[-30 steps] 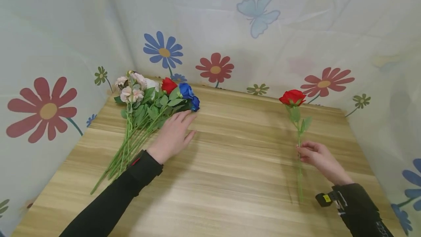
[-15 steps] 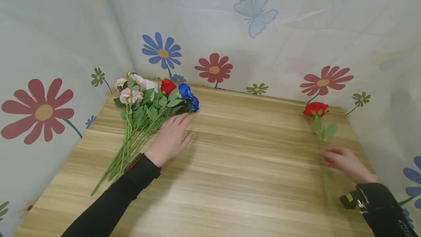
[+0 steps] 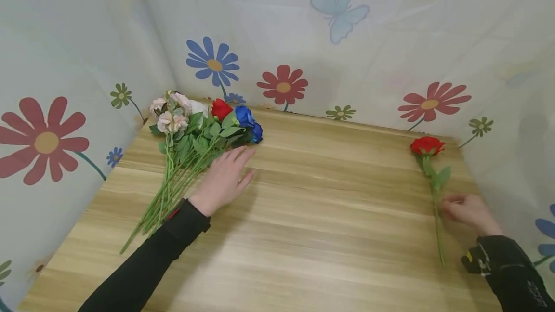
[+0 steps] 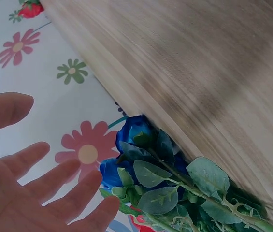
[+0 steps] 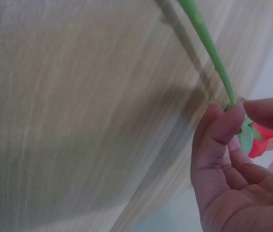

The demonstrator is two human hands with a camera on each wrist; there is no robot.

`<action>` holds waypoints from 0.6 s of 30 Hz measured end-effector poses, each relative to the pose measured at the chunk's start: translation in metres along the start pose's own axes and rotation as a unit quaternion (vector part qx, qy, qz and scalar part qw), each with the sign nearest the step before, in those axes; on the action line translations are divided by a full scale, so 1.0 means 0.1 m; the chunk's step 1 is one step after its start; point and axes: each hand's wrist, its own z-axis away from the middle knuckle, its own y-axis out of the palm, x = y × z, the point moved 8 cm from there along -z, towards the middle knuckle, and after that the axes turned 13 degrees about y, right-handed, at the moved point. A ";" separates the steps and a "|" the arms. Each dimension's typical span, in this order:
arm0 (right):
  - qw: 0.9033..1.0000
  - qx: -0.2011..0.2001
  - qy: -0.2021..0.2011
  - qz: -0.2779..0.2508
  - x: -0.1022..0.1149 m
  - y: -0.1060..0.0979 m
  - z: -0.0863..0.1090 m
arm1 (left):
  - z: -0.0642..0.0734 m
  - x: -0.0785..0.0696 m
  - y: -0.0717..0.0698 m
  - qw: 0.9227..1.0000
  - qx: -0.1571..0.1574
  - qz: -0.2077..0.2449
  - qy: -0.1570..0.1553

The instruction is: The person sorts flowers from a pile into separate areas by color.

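Note:
A single red artificial rose [image 3: 427,146] with a long green stem lies along the right part of the wooden table. At mid-stem my right hand [image 3: 470,212] pinches it between thumb and fingertips. From the right wrist view, the green stem [image 5: 205,41] runs into that pinch, with its shadow on the wood beside it. My left hand [image 3: 223,177] has its fingers extended, held right beside the flower bunch. Several blue roses [image 4: 135,135] are just past its fingertips in the left wrist view. Nothing is in the left palm.
At the table's back left lies a bunch of long-stemmed flowers: pale pink blooms [image 3: 172,122], a white one [image 3: 199,108], another red rose [image 3: 221,109] and blue ones [image 3: 245,117]. A patterned white curtain [image 3: 269,23] borders the wooden table [image 3: 303,235].
My right hand has moved to the right, carrying the red rose to the table's right side and lowering it. The left hand has stayed almost still beside the bunch.

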 end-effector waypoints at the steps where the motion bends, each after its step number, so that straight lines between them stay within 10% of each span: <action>1: 1.000 0.005 -0.003 0.005 0.00 0.01 0.01 | 0.00 0.00 0.01 1.000 0.003 0.000 0.001; 18: 0.998 0.059 0.035 -0.006 -0.14 0.26 -0.05 | 0.02 0.04 -0.02 1.000 0.013 0.004 0.007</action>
